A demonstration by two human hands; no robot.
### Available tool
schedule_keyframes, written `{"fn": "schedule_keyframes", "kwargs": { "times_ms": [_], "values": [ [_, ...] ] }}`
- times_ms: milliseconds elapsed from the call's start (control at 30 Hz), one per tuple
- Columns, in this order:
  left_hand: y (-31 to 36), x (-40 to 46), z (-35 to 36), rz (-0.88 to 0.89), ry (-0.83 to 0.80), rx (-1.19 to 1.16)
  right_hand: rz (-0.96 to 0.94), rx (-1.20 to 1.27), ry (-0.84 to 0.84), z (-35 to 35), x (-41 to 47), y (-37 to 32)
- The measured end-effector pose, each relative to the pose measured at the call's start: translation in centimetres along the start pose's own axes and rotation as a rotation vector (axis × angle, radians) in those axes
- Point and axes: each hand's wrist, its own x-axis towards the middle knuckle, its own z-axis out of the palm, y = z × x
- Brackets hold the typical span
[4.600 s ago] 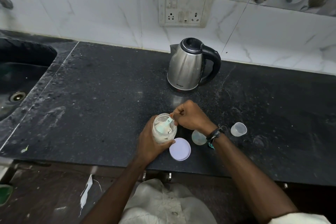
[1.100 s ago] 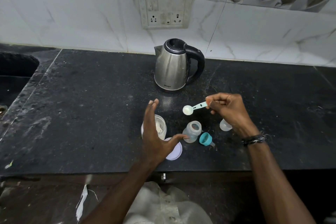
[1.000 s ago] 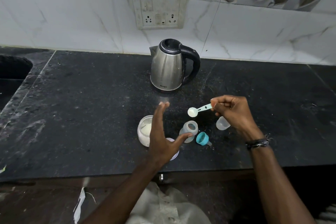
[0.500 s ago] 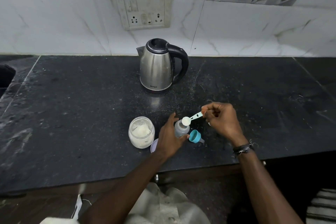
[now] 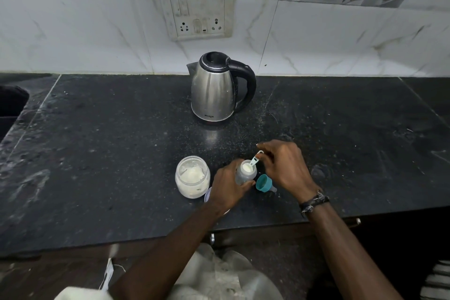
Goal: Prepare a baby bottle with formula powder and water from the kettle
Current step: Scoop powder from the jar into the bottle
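Right now I have my left hand [image 5: 225,189] curled around the baby bottle [image 5: 244,173], its grip closed on the bottle's body, which stands upright on the black table [image 5: 109,143] near the front edge. My right hand [image 5: 283,165] pinches the handle of the measuring scoop [image 5: 252,164], grip closed on it, with the scoop's bowl sitting over the bottle's open mouth and white powder showing there. Just left of the bottle stands the open formula jar [image 5: 192,176], partly filled with pale powder. A teal bottle collar [image 5: 264,183] lies on the table just right of the bottle, below my right hand. The steel kettle [image 5: 215,87] stands well behind them, near the wall, its black handle to the right.
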Motion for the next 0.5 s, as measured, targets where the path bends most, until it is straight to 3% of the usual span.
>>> {"fn": "schedule_keyframes", "kwargs": {
  "times_ms": [500],
  "values": [
    [-0.4,0.1,0.0,0.048,0.002,-0.031,-0.04,-0.174,-0.217,1.4,0.2,-1.4]
  ]
}}
